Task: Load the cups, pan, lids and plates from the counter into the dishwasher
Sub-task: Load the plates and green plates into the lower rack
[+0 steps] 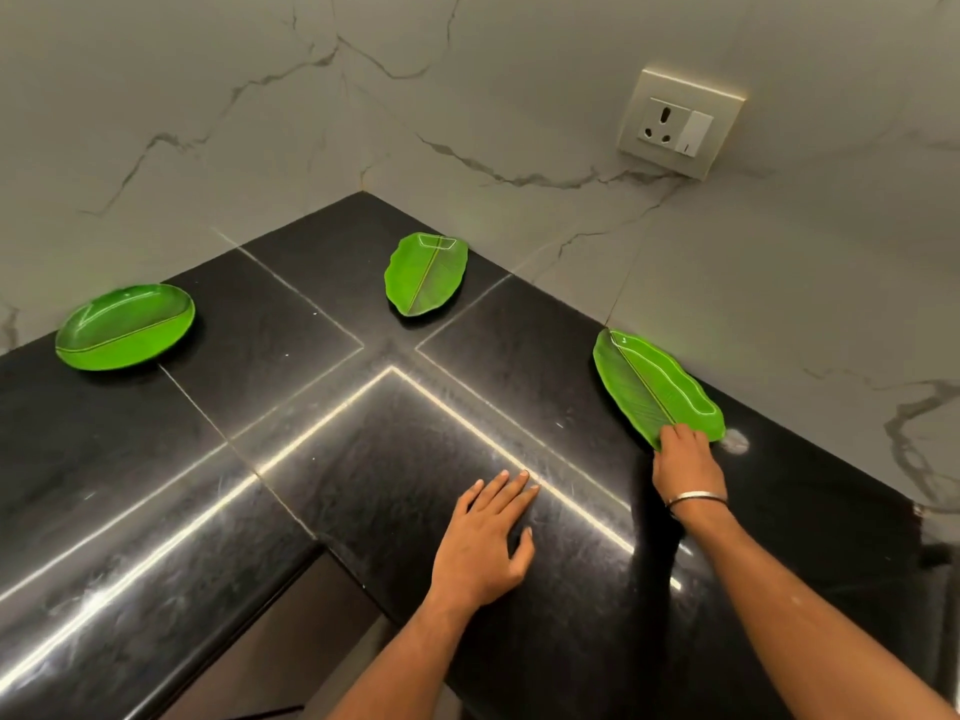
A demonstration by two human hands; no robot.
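Note:
Three green leaf-shaped plates lie on a black stone corner counter (337,459). One plate (124,327) is at the far left, one plate (426,272) is in the back corner, and one plate (652,384) lies along the right wall. My right hand (685,467), with a metal bangle at the wrist, grips the near end of the right plate with curled fingers. My left hand (485,543) rests flat on the counter with fingers straight, holding nothing. No dishwasher, cups, pan or lids are in view.
Marble-look walls close the counter on the back and right sides. A wall socket with a switch (678,124) sits above the right plate. The counter's front edge (291,579) runs diagonally at the lower left, with dark cabinet space below.

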